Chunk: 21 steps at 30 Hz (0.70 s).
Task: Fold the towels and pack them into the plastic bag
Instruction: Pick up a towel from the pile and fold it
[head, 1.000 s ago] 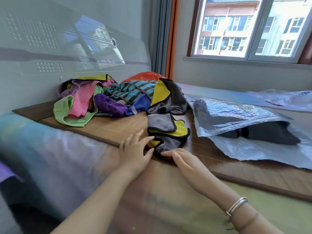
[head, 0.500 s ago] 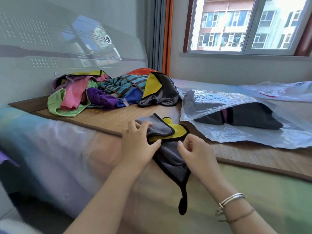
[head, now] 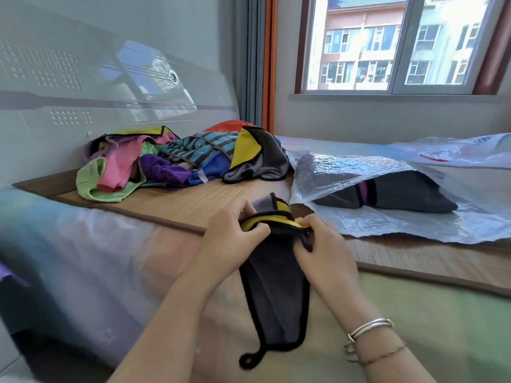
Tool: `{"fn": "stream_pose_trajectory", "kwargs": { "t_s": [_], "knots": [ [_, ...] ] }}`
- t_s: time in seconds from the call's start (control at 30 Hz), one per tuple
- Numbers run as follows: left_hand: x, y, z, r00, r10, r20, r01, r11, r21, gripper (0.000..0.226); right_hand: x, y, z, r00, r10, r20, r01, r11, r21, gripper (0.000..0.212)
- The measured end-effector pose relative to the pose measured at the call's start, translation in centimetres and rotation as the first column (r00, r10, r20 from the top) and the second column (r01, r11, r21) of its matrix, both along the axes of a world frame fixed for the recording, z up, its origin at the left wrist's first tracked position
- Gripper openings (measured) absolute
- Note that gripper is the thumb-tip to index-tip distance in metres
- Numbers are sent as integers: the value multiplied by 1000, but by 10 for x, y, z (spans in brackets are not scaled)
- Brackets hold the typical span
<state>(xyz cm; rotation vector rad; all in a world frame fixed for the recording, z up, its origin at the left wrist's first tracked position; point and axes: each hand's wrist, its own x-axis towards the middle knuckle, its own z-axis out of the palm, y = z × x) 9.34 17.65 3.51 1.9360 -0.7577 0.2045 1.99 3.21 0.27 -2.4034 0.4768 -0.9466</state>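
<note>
the step in hand looks like the start of a fold on one grey and yellow towel (head: 276, 288), picked from the heap and not yet squared up. the left hand (head: 229, 244) pinches the yellow-edged top hem between thumb and curled fingers, and the right hand (head: 323, 255) pinches the same hem just beside it, fingers curled into the black trim. both grips are closed on the cloth, the two close together. the towel hangs from them down over the near edge of the bed, its hanging loop at the bottom, one corner lying back on the bamboo mat (head: 177, 203).

the plastic bag (head: 387, 222) lies on the mat to the right, mouth toward the hands, with dark folded towels (head: 401, 197) already inside. the pile of unfolded towels (head: 177, 161) sits against the headboard (head: 83, 92), well apart from the hands.

the next move probably calls for sliding the hands apart along the hem to find the corners and spread the towel flat before doubling it over.

half a second ago the left hand lay on top of the bunched towel on the mat and the right hand was only closing near its edge; now both have taken the hem and more of the cloth hangs free over the bedside. the bag and pile have not moved.
</note>
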Motion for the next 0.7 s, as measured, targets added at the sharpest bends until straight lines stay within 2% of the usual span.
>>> {"fn": "stream_pose_trajectory", "kwargs": {
  "t_s": [0.13, 0.23, 0.3, 0.37, 0.43, 0.53, 0.63, 0.7],
  "knots": [
    [-4, 10, 16, 984, -60, -166, 30, 984, -177, 14, -3, -1, 9, 942, 51, 331, -106, 983, 149, 20],
    [-5, 12, 23, 938, -142, -316, 30, 942, -335, 10, -17, 3, 20, 884, 124, 452, -247, 943, 225, 16],
    [-7, 10, 27, 889, -209, -408, 20, 907, -420, 4, -29, 3, 28, 812, 218, 541, -413, 871, 268, 11],
    [-11, 7, 31, 847, -266, -460, 27, 886, -464, 7, -42, 3, 36, 753, 270, 600, -523, 799, 296, 16],
    [-16, 3, 34, 822, -277, -497, 11, 881, -473, 8, -53, 3, 45, 740, 278, 612, -531, 800, 279, 19],
    [-18, 0, 38, 764, -242, -598, -143, 840, -523, 7, -68, 5, 62, 745, 339, 575, -551, 799, 242, 21],
    [-19, 0, 41, 738, -280, -614, -159, 813, -561, 11, -80, 9, 79, 782, 467, 412, -598, 747, 289, 11],
    [-26, -2, 44, 761, -280, -585, -125, 822, -555, 11, -81, 13, 81, 812, 505, 293, -580, 754, 308, 7]
  ]
}}
